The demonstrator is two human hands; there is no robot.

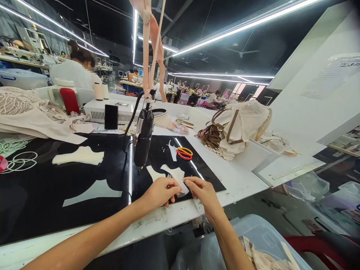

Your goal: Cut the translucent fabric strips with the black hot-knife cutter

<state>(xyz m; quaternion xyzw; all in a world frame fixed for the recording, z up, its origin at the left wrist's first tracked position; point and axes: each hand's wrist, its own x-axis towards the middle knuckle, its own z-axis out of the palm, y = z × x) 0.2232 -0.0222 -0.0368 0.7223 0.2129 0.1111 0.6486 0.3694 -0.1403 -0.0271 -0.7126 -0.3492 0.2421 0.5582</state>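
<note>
My left hand (161, 192) and my right hand (203, 192) meet over a small cream fabric piece (176, 176) lying on the black glossy worktop (84, 180). Both pinch its near edge, the fingertips almost touching. Just beyond the hands hangs a black hand tool (143, 137) on a cord, its tip pointing down at the worktop, left of the fabric piece. Red and yellow scissors (184, 153) lie farther back on the black surface.
Cream cut pieces (78, 156) lie to the left. A pile of beige garments (236, 129) sits at the right, a lace heap (25, 108) at the far left. A clear plastic bin (253, 243) with fabric stands below the table edge. Other people work in the background.
</note>
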